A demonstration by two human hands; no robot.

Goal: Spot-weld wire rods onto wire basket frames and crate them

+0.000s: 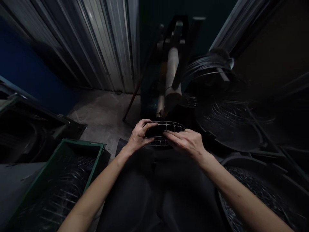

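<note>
Dim room, corrugated metal wall (101,42), concrete floor (106,112), blue wall (26,71)
</note>
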